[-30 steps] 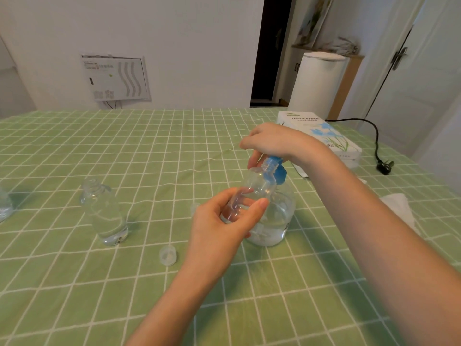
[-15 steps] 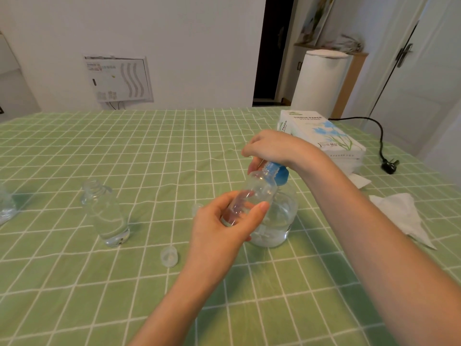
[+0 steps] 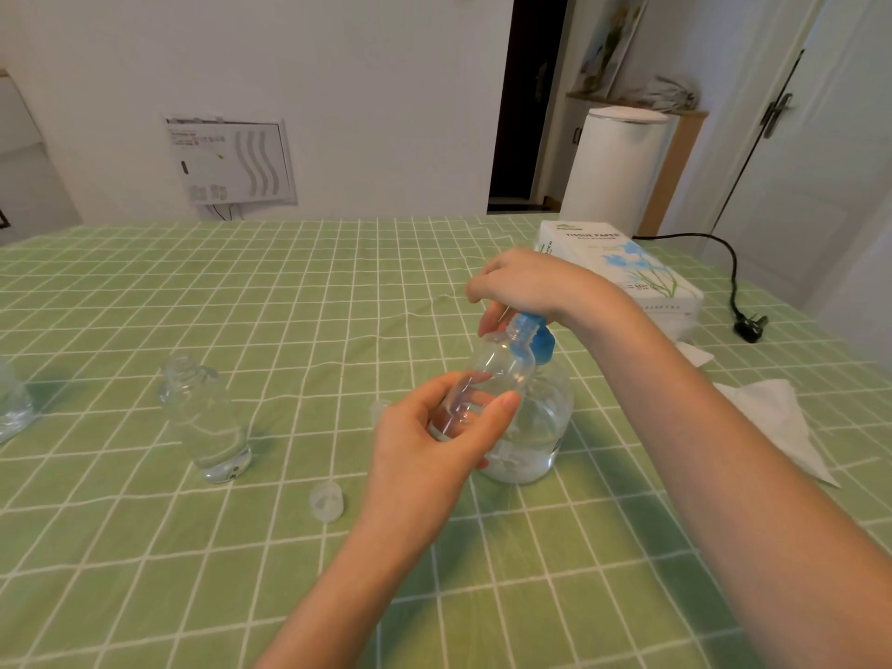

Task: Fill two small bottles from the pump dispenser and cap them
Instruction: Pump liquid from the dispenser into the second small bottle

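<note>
On my feed I see the left hand [image 3: 425, 441] and right hand [image 3: 526, 282] bare. The left forearm [image 3: 347, 586] and right forearm [image 3: 724, 451] run uncovered to the frame's edge. The left thumbnail [image 3: 509, 400] is trimmed short and rounded.

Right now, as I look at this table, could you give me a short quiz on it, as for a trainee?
1. True or false: the left hand holds a small bottle tilted toward the blue pump head.
2. The second small bottle stands on the tablecloth: capped or uncapped?
3. The right hand rests on: A the blue pump head; B the second small bottle; C the tablecloth.
Key: 1 true; 2 uncapped; 3 A.
</note>
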Demonstrator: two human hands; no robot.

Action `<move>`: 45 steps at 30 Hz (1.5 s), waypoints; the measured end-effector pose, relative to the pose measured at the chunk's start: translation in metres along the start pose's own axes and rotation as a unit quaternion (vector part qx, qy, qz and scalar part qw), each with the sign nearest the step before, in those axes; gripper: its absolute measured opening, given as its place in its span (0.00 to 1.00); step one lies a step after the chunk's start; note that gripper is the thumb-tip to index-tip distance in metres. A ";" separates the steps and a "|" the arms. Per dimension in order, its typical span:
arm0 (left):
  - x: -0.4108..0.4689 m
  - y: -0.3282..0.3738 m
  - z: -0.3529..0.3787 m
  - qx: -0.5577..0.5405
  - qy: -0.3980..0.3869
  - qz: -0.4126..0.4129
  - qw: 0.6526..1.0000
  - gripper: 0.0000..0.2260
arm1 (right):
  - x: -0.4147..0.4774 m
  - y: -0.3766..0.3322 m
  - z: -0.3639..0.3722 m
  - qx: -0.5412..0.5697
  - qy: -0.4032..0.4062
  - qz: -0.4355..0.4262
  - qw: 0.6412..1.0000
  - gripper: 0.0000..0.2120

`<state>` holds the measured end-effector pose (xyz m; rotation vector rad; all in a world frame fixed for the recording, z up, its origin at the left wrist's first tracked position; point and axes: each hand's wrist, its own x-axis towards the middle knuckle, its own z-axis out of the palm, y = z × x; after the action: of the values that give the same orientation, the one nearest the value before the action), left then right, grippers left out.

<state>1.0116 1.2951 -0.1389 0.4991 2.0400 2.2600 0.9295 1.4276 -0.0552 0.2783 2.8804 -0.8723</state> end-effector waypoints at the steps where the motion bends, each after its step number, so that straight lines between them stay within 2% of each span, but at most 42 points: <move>1: 0.000 0.000 0.000 0.000 0.000 -0.001 1.000 0.14 | 0.000 0.000 0.000 -0.001 0.000 0.002 1.000 0.19; 4: 0.000 -0.001 -0.001 0.000 0.003 -0.003 1.000 0.12 | 0.001 0.000 0.003 -0.010 0.000 0.005 1.000 0.19; 8: 0.000 -0.003 -0.002 0.015 -0.001 -0.001 1.000 0.04 | 0.002 0.003 0.008 -0.010 -0.002 0.006 1.000 0.21; 22: 0.001 -0.001 0.000 0.008 0.004 0.003 1.000 0.11 | 0.002 -0.001 -0.001 -0.033 0.020 -0.015 0.999 0.19; 28: 0.001 -0.002 0.000 0.009 0.001 0.007 1.000 0.10 | 0.003 0.001 0.001 -0.008 0.012 -0.014 1.000 0.19; 33: 0.001 -0.004 -0.001 0.014 0.001 0.005 1.000 0.03 | 0.005 0.006 0.006 -0.002 0.011 -0.012 1.000 0.18; 45: 0.002 -0.001 0.000 0.004 -0.003 0.005 1.000 0.05 | 0.003 0.000 -0.001 -0.044 0.015 -0.028 0.999 0.20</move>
<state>1.0096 1.2957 -0.1399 0.5170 2.0485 2.2553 0.9261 1.4280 -0.0551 0.2033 2.9572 -0.7551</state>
